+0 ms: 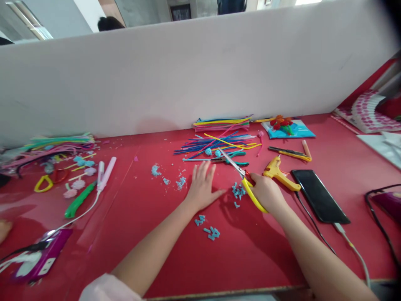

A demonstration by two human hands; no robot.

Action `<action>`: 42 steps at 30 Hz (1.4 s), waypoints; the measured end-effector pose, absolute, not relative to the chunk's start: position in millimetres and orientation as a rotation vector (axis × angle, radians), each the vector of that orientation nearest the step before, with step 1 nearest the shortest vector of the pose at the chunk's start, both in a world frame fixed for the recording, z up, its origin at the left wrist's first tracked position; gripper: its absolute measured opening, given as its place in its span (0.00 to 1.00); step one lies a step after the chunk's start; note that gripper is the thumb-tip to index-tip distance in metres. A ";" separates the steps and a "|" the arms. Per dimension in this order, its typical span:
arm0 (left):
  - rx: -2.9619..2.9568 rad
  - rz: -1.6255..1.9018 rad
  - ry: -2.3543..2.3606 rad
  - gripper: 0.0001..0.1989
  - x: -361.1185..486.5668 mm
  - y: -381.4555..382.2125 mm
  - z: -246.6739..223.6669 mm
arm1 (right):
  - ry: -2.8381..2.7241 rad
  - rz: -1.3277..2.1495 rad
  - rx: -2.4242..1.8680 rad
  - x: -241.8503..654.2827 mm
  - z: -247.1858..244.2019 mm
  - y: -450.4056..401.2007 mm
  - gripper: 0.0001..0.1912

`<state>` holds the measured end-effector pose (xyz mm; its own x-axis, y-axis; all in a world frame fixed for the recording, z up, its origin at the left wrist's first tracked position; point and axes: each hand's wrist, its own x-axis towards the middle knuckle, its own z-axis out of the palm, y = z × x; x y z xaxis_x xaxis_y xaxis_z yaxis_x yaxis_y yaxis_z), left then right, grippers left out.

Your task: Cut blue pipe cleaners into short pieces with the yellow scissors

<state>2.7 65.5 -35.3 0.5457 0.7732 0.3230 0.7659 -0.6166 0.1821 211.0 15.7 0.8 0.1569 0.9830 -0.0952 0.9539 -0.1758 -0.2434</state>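
My right hand [266, 191] is closed around the handles of yellow scissors [255, 197], whose blades point up and left above the red table [140, 251]. Fingers spread and holding nothing, my left hand [203, 186] rests on the table near a light blue stem [198, 159]. Short blue pieces lie in a group [238, 191] between my hands, and two more groups [211, 233] sit nearer the front edge. Left of my left hand are bits of blue fluff [181, 182]. Two small blue balls [208, 151] lie beyond it, beside teal-handled pliers [233, 159].
Colored stems [213, 144] lie at the back by a white partition [175, 75]. A yellow glue gun [280, 175] and black phone [319, 196] are right. Left are a green cutter [80, 200], a pink tool [106, 173], a purple power strip [44, 255] and another person's hand [4, 229].
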 end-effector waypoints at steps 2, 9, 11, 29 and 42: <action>2.772 0.550 1.280 0.41 10.2 61.5 -38.8 | -1.942 0.349 -2.290 209.9 1.2 16.0 0.14; 2.395 0.689 1.556 0.26 -18.8 84.5 -21.2 | -1.959 0.349 -2.299 209.1 12.2 18.9 0.14; 2.357 0.617 1.464 0.23 -28.5 78.9 -11.6 | -1.974 0.351 -2.287 208.3 14.7 19.2 0.13; 2.510 0.406 1.003 0.46 -19.4 -20.0 -26.8 | -2.110 0.409 -2.179 187.0 19.1 8.7 0.13; 2.146 0.780 1.147 0.11 -15.4 33.3 -21.8 | -1.973 0.391 -2.175 191.3 13.7 30.9 0.15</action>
<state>-15.4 33.3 -21.8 0.4600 0.8599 0.2215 0.5222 -0.4637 0.7157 191.3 30.9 13.7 0.0857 0.9936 -0.0738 0.9466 -0.1043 -0.3051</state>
